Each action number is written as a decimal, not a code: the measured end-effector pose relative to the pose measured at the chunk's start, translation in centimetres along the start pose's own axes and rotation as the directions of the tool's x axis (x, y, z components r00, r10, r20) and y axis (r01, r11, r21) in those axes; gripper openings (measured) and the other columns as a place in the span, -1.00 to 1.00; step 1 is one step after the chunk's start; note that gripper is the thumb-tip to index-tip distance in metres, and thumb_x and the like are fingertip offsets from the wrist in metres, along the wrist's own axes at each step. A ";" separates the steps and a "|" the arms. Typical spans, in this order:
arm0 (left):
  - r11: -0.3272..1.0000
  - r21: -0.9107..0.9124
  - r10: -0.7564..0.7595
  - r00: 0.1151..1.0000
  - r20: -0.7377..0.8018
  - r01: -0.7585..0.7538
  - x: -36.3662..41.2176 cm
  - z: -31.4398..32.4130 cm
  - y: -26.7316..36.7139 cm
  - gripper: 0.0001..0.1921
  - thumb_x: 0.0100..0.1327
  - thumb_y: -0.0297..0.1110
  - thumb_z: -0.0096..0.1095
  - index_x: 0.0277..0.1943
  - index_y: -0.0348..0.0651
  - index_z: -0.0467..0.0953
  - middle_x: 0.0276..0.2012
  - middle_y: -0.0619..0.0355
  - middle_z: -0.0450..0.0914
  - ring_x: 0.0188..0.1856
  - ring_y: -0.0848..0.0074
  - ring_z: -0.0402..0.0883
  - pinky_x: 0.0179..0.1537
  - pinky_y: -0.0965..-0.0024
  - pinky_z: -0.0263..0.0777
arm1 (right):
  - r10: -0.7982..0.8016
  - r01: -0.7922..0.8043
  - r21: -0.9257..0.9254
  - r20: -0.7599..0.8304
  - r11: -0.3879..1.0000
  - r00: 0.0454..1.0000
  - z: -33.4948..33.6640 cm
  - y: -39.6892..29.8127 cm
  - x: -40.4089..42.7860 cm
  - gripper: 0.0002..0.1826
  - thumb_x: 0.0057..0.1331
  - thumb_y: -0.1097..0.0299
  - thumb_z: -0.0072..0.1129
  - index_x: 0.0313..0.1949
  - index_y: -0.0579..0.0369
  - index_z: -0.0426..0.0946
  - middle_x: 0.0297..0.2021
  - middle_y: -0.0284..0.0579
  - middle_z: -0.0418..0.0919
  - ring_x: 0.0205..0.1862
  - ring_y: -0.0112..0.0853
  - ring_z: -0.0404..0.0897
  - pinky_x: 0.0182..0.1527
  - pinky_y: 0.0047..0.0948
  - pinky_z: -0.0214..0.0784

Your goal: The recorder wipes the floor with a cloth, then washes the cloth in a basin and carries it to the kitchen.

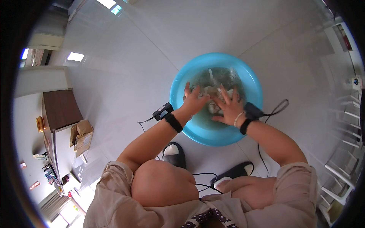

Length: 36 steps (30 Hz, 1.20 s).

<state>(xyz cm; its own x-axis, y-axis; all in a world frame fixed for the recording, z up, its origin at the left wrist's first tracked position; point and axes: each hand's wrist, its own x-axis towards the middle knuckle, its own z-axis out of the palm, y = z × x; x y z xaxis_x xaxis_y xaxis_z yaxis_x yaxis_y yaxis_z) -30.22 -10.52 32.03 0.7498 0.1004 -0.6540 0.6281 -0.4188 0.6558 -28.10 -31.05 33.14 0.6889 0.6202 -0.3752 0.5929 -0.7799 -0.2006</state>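
Observation:
A round blue plastic basin (179, 79) stands on the tiled floor before me, holding murky water with some foam. Pale wet cloth (214, 107) lies bunched in the water. At the basin's left side, my left hand (195, 101) rests over the cloth with its fingers spread. My right hand (228, 105), a beaded bracelet on its wrist, is spread over the cloth's right part, its thumb at the water. The hands are near each other. Each wrist bears a black strap with a small cabled device. Whether any fingers pinch the cloth beneath is hard to tell.
Black slippers (174, 158) are on my feet below the basin, with black cables (205, 173) running between them. An open cardboard box (83, 138) stands by a brown-topped cabinet (61, 109) at the left. White metal racks or chair frames (340, 178) line the right edge.

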 end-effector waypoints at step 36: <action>0.961 -0.047 0.253 0.934 -0.252 -0.273 0.9 -0.7 -1.0 -0.50 0.43 -0.06 0.21 0.18 -0.35 0.51 0.32 -0.11 0.27 0.19 0.16 0.50 0.19 0.22 0.47 | -0.152 0.187 0.209 -0.174 0.960 0.973 -2.6 6.6 1.2 -0.31 0.12 -0.03 0.43 0.20 -0.05 0.49 0.42 0.06 0.14 0.48 0.19 0.04 0.35 0.20 0.10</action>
<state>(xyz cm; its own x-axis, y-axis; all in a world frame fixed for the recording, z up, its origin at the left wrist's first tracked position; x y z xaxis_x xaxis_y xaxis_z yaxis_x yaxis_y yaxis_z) -29.97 -9.40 31.06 0.9117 0.2151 -0.3501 0.4088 -0.3876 0.8263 -22.23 -35.20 33.74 0.6529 0.7365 -0.1770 0.6107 -0.6501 -0.4522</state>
